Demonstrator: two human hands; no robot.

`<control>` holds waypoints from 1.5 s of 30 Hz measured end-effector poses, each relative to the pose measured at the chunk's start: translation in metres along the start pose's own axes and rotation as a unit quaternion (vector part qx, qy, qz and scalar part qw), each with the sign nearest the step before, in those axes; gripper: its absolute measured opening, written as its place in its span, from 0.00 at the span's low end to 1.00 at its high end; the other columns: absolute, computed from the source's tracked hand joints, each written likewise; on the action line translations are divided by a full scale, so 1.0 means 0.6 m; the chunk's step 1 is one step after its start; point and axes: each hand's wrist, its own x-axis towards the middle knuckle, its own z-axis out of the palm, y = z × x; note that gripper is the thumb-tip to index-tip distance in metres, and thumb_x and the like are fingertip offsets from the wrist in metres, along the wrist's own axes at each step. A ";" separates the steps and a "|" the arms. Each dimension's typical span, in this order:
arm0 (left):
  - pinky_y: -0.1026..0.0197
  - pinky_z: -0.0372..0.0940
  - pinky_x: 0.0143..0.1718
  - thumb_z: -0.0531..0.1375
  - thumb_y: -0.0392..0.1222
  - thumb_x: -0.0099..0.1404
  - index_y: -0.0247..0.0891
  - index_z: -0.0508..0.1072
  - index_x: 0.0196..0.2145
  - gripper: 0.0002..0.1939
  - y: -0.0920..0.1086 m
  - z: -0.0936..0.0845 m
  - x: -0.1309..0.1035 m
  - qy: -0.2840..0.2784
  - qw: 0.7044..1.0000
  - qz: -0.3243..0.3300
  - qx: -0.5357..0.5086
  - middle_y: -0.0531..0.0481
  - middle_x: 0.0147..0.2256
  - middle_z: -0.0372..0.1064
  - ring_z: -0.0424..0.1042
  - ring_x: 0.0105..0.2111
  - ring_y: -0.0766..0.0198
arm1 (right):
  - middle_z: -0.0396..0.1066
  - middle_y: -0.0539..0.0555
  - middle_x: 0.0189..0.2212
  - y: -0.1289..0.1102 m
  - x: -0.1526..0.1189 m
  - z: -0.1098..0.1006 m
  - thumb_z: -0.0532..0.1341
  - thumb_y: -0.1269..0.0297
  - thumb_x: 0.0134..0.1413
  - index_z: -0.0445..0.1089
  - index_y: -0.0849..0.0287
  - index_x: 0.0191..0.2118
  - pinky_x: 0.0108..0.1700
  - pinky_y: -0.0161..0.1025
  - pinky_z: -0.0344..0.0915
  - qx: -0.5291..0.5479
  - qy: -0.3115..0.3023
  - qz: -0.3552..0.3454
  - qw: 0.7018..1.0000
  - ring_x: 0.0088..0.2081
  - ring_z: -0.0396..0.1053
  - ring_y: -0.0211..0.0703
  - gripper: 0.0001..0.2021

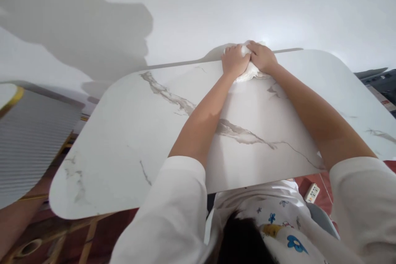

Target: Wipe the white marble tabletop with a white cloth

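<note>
Both arms reach across a white marbled table to its far edge by the wall. There my left hand presses on a crumpled white cloth or bag, its fingers curled over the top. Close on the right, my right hand grips the same white thing, and the two hands nearly touch. Part of the white thing shows between and below the hands; the rest is hidden under them.
A white wall rises behind the table. At the left stands a ribbed grey cabinet with gold trim. A power strip lies on the red floor at the lower right. Dark items sit at the far right.
</note>
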 end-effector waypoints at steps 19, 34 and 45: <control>0.45 0.53 0.65 0.48 0.43 0.69 0.47 0.60 0.64 0.26 0.024 -0.014 -0.130 0.006 0.996 0.018 0.087 0.45 0.63 0.62 0.53 0.67 0.50 | 0.64 0.64 0.63 -0.032 -0.109 0.004 0.43 0.67 0.66 0.62 0.66 0.64 0.65 0.55 0.56 -0.084 0.008 -0.058 0.995 0.65 0.59 0.56 0.26; 0.44 0.52 0.66 0.47 0.43 0.69 0.39 0.59 0.64 0.27 0.055 -0.058 -0.337 -0.026 0.994 0.032 0.106 0.42 0.64 0.59 0.51 0.68 0.46 | 0.64 0.65 0.63 -0.136 -0.312 -0.043 0.43 0.63 0.67 0.61 0.65 0.64 0.64 0.59 0.56 -0.057 0.011 -0.080 0.995 0.65 0.58 0.59 0.26; 0.35 0.50 0.67 0.47 0.43 0.69 0.45 0.56 0.66 0.29 0.081 -0.076 -0.439 -0.051 0.993 0.016 0.107 0.44 0.68 0.54 0.46 0.70 0.44 | 0.64 0.59 0.64 -0.177 -0.415 -0.067 0.41 0.61 0.67 0.60 0.56 0.66 0.64 0.62 0.59 -0.055 0.025 -0.091 0.994 0.66 0.59 0.57 0.27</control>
